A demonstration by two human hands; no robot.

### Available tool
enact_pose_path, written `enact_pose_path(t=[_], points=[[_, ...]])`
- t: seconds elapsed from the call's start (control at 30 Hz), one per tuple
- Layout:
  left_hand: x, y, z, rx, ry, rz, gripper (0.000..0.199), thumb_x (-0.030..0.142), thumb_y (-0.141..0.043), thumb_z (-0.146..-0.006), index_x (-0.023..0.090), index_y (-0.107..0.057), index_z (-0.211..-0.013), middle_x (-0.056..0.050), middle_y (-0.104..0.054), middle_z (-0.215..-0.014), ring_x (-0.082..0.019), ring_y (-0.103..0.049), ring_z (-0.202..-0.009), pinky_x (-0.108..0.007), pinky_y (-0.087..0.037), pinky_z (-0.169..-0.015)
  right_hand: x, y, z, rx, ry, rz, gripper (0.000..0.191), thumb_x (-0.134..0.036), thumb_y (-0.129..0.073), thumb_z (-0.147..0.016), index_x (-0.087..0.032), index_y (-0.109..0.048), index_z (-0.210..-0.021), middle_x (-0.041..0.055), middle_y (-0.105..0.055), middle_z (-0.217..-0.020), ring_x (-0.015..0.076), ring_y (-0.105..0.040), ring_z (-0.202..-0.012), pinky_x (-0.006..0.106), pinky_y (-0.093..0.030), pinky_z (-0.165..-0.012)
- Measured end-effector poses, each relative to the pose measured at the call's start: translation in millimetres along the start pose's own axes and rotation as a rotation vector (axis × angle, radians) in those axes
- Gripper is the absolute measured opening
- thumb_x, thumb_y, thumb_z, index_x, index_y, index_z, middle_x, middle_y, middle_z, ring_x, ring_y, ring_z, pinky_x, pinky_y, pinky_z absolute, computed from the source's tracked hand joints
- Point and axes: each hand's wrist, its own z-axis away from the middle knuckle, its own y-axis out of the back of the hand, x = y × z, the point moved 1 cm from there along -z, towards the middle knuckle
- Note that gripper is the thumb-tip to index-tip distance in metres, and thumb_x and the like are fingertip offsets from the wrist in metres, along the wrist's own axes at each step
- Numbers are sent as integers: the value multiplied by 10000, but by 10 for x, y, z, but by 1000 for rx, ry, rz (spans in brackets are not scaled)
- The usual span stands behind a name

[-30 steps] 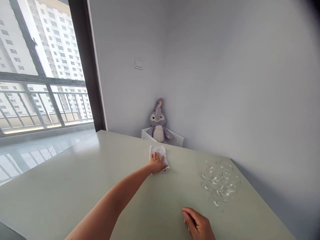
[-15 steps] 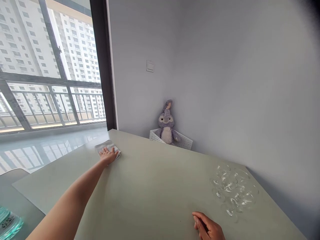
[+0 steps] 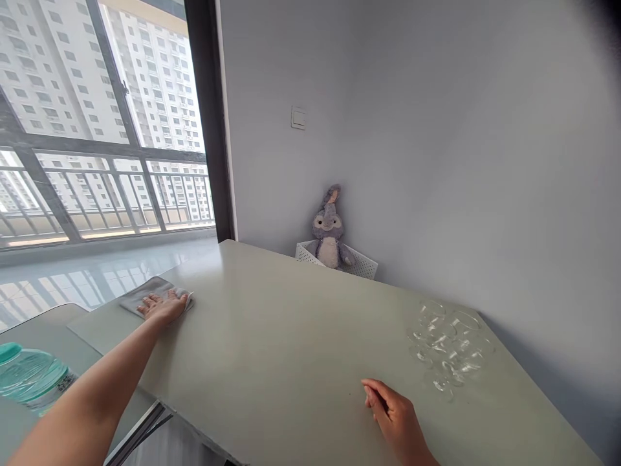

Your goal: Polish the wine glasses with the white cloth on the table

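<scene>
My left hand (image 3: 163,308) lies flat with its fingers spread on a grey cloth (image 3: 139,300), pressing it to the far left edge of the pale green tabletop (image 3: 272,336). Part of the cloth is hidden under the palm. My right hand (image 3: 391,409) rests near the front right of the table, its fingers curled into a loose fist with nothing showing in them. To the right of that hand stands a cluster of several clear glasses (image 3: 449,353), apart from it.
At the lower left, a clear plastic bottle with a green cap (image 3: 33,375) lies on a lower surface beside the table. Beyond the far edge, a purple plush toy (image 3: 328,236) sits in a white perforated basket (image 3: 363,264). A grey wall (image 3: 460,162) borders the right side.
My left hand has slid the cloth left and nearer along the table. The view has shifted a little, showing more of the bottle. My right hand stays curled near the glasses.
</scene>
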Motion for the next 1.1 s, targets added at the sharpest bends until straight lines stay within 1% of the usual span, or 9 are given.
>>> enact_pose_path(t=[0.23,0.33,0.43,0.57,0.67,0.73,0.83,0.97,1.1], points=[[1051,-348,541,-173,-376,-30,612,491,-288,-841,125,-341,-1328,-248,-246,-1394,-401,-161,-1295,-569,-139,-973,-61,-49,4,-34,104,42,250,-343,-418,-869,-216,-632,-896,14,-608,-623,157,-575,-543,257,-486,-564],[1609,-424,1079,-201,-615,-4,596,501,-328,-835,172,-347,-1332,-206,-232,-1415,-354,-136,-1316,-520,-108,-1015,-9,-7,26,-2,93,65,256,-349,-417,-868,-216,-633,-903,13,-610,-621,161,-578,-540,260,-484,-560],[1989,-460,1902,-238,-958,51,603,524,-329,-828,209,-334,-1342,-188,-220,-1423,-351,-127,-1318,-513,-114,-1028,45,43,49,43,77,87,264,-365,-422,-863,-217,-638,-894,13,-609,-603,164,-578,-524,259,-485,-544],[2083,-561,3178,-122,-1555,254,655,571,-346,-807,266,-239,-1376,-173,-178,-1435,-379,-156,-1303,-560,-182,-1006,84,96,65,60,78,96,269,-375,-425,-860,-213,-637,-900,32,-641,-652,172,-607,-572,260,-505,-578],[1919,-623,3705,-45,-1714,314,506,456,-375,-851,405,-251,-1340,-99,-362,-1372,-297,-353,-1244,-478,-305,-987,102,124,70,48,61,92,276,-371,-415,-868,-203,-628,-913,40,-651,-686,168,-616,-592,251,-514,-593],[1734,-587,3690,27,-1670,338,509,430,-413,-848,393,-271,-1335,-114,-394,-1350,-310,-392,-1214,-468,-358,-950,117,133,73,55,51,91,282,-377,-409,-870,-200,-626,-909,33,-640,-659,159,-606,-558,241,-512,-567],[1360,-463,3209,-31,-1459,286,700,580,-492,-741,321,-273,-1352,-153,-230,-1426,-380,-235,-1277,-531,-320,-964,146,129,77,75,47,84,283,-385,-413,-867,-198,-621,-904,20,-619,-632,145,-587,-519,229,-500,-525],[659,-332,2212,-12,-911,178,531,504,-422,-818,262,-419,-1291,-129,-357,-1373,-377,-259,-1270,-547,-285,-989,181,113,84,66,35,76,273,-382,-422,-865,-199,-618,-915,8,-607,-633,131,-571,-496,221,-485,-501],[-112,-275,1428,87,-354,19,622,573,-427,-779,172,-483,-1251,-199,-476,-1241,-458,-306,-1211,-608,-283,-936,159,109,72,67,9,65,281,-393,-425,-862,-197,-620,-911,7,-604,-624,136,-572,-501,223,-476,-486]])
